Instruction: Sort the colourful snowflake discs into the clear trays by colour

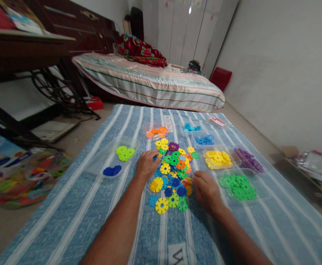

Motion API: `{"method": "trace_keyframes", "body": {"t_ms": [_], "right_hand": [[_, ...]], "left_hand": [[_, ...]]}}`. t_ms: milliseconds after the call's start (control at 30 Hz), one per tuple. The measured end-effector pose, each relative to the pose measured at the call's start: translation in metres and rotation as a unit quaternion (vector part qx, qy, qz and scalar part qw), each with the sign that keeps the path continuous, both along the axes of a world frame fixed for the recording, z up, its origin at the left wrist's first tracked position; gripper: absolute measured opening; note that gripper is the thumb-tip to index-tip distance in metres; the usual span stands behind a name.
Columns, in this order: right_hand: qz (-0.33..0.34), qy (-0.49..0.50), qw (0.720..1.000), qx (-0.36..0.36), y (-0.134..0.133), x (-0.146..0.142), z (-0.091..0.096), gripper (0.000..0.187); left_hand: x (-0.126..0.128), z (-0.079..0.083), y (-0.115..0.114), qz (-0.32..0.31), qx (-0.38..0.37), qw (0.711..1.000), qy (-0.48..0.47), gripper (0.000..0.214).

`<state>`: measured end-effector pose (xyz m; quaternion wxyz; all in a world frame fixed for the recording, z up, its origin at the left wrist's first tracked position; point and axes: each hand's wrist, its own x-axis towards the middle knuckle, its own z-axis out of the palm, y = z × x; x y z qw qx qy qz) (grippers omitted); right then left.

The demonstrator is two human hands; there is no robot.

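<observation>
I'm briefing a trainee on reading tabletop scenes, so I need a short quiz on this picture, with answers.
1. True or false: the mixed pile of discs lies between the left hand and the right hand.
2. Two groups of discs lie left of the left hand. One is the dark blue discs; what colour is the other?
3. Right of the pile, which discs lie nearest the camera? a) purple b) yellow c) green

Key:
1. True.
2. Yellow-green; the yellow-green discs lie farther from the camera than the dark blue ones.
3. c, the green discs.
</observation>
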<state>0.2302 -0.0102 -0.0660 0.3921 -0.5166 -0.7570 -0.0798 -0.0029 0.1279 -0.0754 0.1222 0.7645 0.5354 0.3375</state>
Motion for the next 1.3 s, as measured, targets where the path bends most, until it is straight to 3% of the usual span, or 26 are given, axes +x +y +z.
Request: {"method": "trace_keyframes", "body": {"t_ms": [67,233,300,467,700,967,1067,1167,1233,1300], "right_hand": [[-0.033,-0.017,0.999,0.034,0.011,0.014,0.015,0.021],[-0.243,-0.048,0.962,0.113,0.029,0.043,0.043,0.020],[-0.218,-0.058,0.970,0.088,0.026,0.041,0.040,0.019],[-0.052,-0.029,0.997,-0.043,0.002,0.016,0.008,0.015],[0.018,-0.001,0.990,-0.142,-0.018,0.001,-0.013,0.023],[0.028,0.054,0.981,-0.186,-0.018,0.001,-0.012,0.016],[0.033,0.066,0.977,-0.202,-0.019,0.001,-0.006,0.005],[0.040,0.067,0.975,-0.209,-0.017,0.002,0.004,0.010],[0.039,0.062,0.980,-0.184,-0.012,0.007,0.013,0.012],[-0.008,0.051,0.993,-0.104,-0.004,0.017,0.023,0.013]], "left_hand": [[0.000,-0.001,0.000,0.001,0.001,1.000,-0.002,0.016],[0.001,-0.003,0.001,0.005,0.001,1.000,-0.006,0.017],[0.001,-0.003,0.001,0.007,0.001,1.000,-0.007,0.017],[0.000,-0.003,0.001,0.006,0.000,1.000,0.005,0.017],[0.001,-0.003,0.001,0.006,0.003,1.000,0.007,0.017],[0.000,-0.002,-0.001,0.007,-0.001,1.000,0.011,0.018],[0.001,-0.002,0.000,0.004,-0.001,1.000,0.010,0.018],[0.000,-0.003,0.000,0.004,0.000,1.000,0.009,0.018],[0.000,-0.003,0.001,0.005,0.001,1.000,0.008,0.018],[0.000,-0.004,0.001,0.006,0.000,1.000,0.009,0.018]]}}
